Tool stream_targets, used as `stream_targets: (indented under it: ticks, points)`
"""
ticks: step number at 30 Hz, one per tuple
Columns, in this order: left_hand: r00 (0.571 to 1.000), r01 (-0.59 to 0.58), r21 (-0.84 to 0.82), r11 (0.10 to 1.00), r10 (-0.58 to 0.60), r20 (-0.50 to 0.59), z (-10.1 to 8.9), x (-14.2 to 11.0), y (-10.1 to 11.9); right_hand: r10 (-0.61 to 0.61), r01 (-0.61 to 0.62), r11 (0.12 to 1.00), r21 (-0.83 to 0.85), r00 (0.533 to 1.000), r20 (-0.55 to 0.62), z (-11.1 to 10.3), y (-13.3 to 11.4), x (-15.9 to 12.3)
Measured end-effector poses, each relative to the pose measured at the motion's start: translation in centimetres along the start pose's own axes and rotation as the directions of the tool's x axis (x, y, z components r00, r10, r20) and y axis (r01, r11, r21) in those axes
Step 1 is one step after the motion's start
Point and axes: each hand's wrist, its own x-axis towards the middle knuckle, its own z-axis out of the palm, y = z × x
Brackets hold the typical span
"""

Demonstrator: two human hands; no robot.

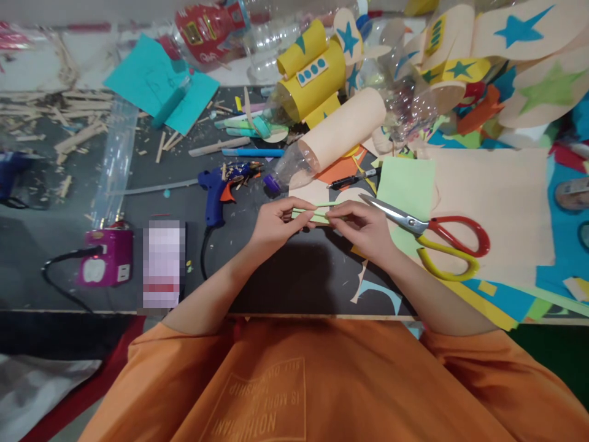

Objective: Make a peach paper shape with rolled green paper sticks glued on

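Head camera gives me the tabletop (285, 282) from above, its near edge against an orange shirt (359, 380). Close to that edge, a curved pale blue scrap (386, 290) lies on the near side of the scissors (416, 224). Farther in, just left of the scissors' tip, the left hand (285, 220) and right hand (363, 228) nearly meet, each with thumb and fingers pinched on narrow pale green paper (327, 204). Whether it is one folded piece or two strips, I cannot tell. I read the step in hand as shaping or lining up this paper by fingertip; as I judge it, the next move calls for a light, even pinch that keeps the long edges from creasing. The scissors' blades cross a light green sheet (409, 178). Well left of the scissors rests a blue glue gun (215, 196). Beyond the scissors' tip lies a peach-wrapped bottle (350, 129), and past that a yellow-wrapped bottle (317, 95).
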Motion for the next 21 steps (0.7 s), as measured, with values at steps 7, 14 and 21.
stream_targets:
  ticks: [7,14,21]
  points:
    - [0.990,-0.099,0.193,0.976,0.077,0.116,-0.7,0.0,0.7,0.219,-0.244,0.967,0.080,0.946,0.239,0.2,-0.7,-0.2]
    - [0.972,0.020,0.027,0.999,-0.026,0.235,-0.5,-0.2,0.8,0.371,-0.507,0.834,0.219,0.808,0.457,0.5,-1.4,-0.1]
    - [0.954,0.002,0.076,0.997,-0.025,0.298,-0.5,-0.2,0.5,0.438,-0.598,0.747,0.291,0.772,0.461,1.0,-1.1,-0.3]
